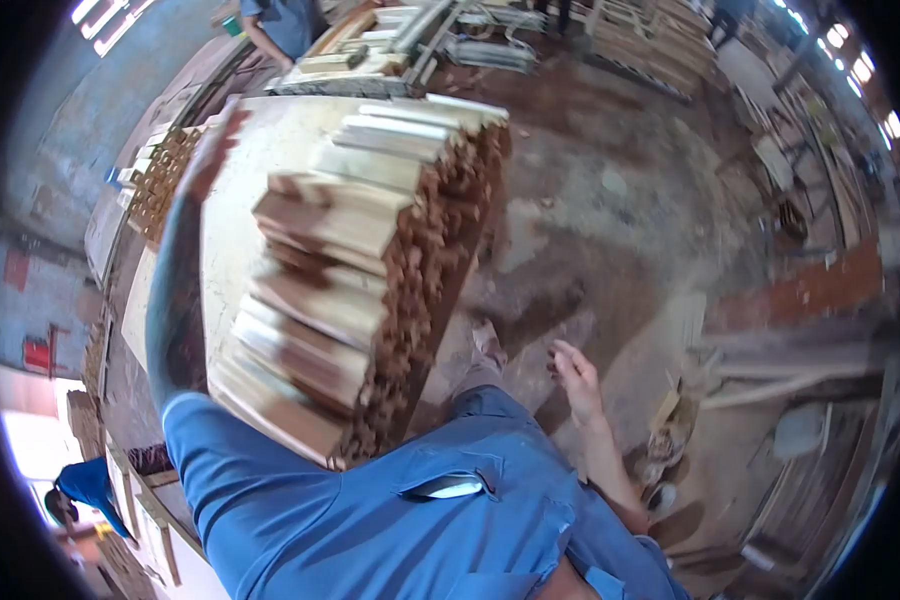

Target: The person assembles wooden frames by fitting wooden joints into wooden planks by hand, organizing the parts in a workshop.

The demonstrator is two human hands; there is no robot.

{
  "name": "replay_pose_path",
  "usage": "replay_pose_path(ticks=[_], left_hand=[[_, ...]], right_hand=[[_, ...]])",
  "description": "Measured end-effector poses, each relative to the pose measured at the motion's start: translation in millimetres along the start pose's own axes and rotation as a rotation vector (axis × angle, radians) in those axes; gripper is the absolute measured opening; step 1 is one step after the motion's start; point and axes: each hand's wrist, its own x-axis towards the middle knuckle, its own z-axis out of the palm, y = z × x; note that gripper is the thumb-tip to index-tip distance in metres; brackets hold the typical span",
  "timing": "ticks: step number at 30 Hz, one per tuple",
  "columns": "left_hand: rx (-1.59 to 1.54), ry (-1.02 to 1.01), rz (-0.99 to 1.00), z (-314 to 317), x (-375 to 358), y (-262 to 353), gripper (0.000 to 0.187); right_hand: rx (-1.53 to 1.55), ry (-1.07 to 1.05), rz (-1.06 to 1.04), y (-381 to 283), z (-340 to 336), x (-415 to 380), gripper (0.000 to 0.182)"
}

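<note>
Stacked wooden strips [320, 290] lie on a pale board [260, 130], their notched brown ends facing right. Along the board's left edge, my left arm stretches forward, dark and smeared by motion. At its far end my left hand [216, 155] is beside the board; its fingers are too blurred to make out, and nothing can be seen in it. My right hand [576, 382] hangs over the floor, to the right of the stack and apart from it. Its fingers are loosely bent, with nothing visible between them.
Another wood stack [165, 175] stands at the left. Behind the board, a person [282, 28] is beside a table of wooden pieces [355, 65]. A second person [92, 490] bends at the lower left. Planks [800, 350] and a round container [660, 497] are at right.
</note>
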Motion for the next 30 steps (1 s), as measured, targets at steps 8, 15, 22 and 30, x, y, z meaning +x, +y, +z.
replay_pose_path(ticks=[8,15,22,30], left_hand=[[0.383,-0.339,-0.209,81,130,-8,0.065],[0.401,-0.193,0.099,89,25,120,0.061],[-0.263,-0.068,-0.174,104,-142,215,0.067],[-1.585,1.132,-0.862,430,-88,159,0.084]], right_hand=[[-0.588,-0.373,-0.224,-161,44,123,0.043],[-0.523,-0.626,-0.438,-301,94,278,0.042],[-0.621,-1.382,-0.440,-369,304,424,0.044],[-1.205,-1.800,-0.152,-258,524,482,0.090]])
